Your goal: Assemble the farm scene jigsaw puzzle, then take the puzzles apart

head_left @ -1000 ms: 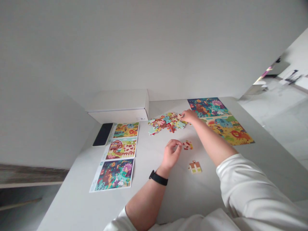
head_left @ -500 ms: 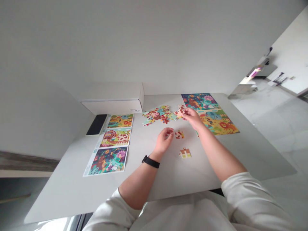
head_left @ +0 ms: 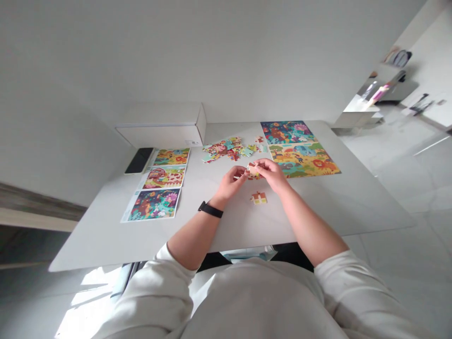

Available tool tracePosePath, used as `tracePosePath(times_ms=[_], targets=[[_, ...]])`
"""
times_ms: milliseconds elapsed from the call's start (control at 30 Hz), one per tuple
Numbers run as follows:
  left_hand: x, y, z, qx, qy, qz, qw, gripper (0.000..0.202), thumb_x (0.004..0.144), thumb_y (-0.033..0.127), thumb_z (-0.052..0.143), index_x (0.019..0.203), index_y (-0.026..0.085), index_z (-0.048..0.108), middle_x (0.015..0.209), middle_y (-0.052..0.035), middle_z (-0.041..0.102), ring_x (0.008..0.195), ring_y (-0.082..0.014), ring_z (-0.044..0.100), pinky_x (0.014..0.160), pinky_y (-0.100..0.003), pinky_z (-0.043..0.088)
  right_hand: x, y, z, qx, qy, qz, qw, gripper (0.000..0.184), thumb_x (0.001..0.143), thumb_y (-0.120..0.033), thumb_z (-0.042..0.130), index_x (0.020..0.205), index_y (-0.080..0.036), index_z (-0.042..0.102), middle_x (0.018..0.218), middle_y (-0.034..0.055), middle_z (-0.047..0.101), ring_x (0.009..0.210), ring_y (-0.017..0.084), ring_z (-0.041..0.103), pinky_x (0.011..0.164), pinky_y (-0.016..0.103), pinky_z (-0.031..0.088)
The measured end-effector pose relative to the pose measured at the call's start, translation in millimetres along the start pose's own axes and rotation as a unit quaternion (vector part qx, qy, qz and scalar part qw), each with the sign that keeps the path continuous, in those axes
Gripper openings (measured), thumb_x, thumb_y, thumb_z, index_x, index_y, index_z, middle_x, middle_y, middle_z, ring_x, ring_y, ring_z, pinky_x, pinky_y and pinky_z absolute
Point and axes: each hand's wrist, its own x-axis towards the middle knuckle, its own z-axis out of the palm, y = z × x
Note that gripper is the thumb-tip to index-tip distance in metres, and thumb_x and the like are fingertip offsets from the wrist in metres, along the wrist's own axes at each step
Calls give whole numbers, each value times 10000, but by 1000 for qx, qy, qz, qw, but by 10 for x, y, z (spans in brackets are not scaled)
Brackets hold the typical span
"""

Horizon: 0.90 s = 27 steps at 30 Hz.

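Observation:
My left hand (head_left: 231, 181) and my right hand (head_left: 270, 172) meet over the middle of the white table (head_left: 106, 235). Both pinch small puzzle pieces (head_left: 251, 170) held between them, just above the tabletop. The left wrist wears a black watch (head_left: 210, 209). A joined pair of brown and yellow pieces (head_left: 259, 198) lies just in front of my hands. Behind them a pile of loose puzzle pieces (head_left: 228, 149) is spread out. To the right lie two finished puzzles (head_left: 300, 149), one dark and one orange.
Three picture cards (head_left: 160, 186) lie in a column at the left, with a black phone (head_left: 139, 160) beside them. A white box (head_left: 164, 127) stands at the back against the wall. The table's front edge is close to my body.
My right hand came back from the loose pile with a piece and joined my left hand, which now holds the piece it was touching. The view has tilted downward.

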Motion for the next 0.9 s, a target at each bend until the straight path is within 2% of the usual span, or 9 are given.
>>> tracePosePath(times_ms=[167, 267, 433, 633, 800, 900], targets=[[-18, 15, 2, 22, 24, -10, 999, 358, 898, 377, 810, 1170, 197, 663, 996, -51, 760, 921, -172, 727, 761, -265, 514, -15, -41, -13, -15, -19, -15, 1000, 544, 761, -674, 835, 1084, -242, 767, 907, 28, 751, 801, 204, 675, 662, 305, 547], [-15, 12, -34, 44, 30, -15, 998, 361, 881, 282, 778, 1211, 196, 660, 988, -43, 754, 918, -167, 717, 755, -261, 504, 0, -41, -89, -34, -21, -31, 999, 491, 790, -622, 830, 1092, -239, 781, 914, 31, 756, 815, 203, 674, 668, 302, 546], [-18, 12, -65, 18, 15, -3, 1000, 355, 928, 320, 740, 1244, 196, 639, 1098, -76, 756, 983, -169, 711, 806, -269, 517, 11, -21, -165, -57, -27, -35, 997, 413, 826, -541, 821, 1103, -235, 801, 936, 38, 768, 844, 204, 677, 708, 306, 553], [-5, -29, -17, 4, 13, 3, 1000, 403, 916, 357, 780, 1243, 209, 597, 921, -12, 712, 828, -142, 683, 733, -252, 496, 3, -17, -140, -83, -45, -32, 995, 391, 835, -489, 809, 1117, -218, 805, 968, 49, 777, 860, 197, 683, 733, 295, 555], [-22, -44, 40, 3, -8, 0, 1000, 381, 927, 338, 758, 1240, 217, 578, 907, -3, 726, 797, -131, 684, 731, -248, 498, 5, -65, -224, -118, -61, -31, 991, 390, 825, -439, 820, 1140, -212, 798, 943, 26, 741, 732, 147, 642, 664, 261, 526], [-56, -27, 38, 36, -41, 10, 998, 417, 933, 323, 738, 1296, 222, 557, 915, -4, 748, 769, -132, 677, 728, -258, 509, -6, -90, -329, -127, -106, -23, 986, 425, 819, -398, 842, 1199, -216, 787, 907, 4, 711, 712, 135, 640, 670, 255, 534]])
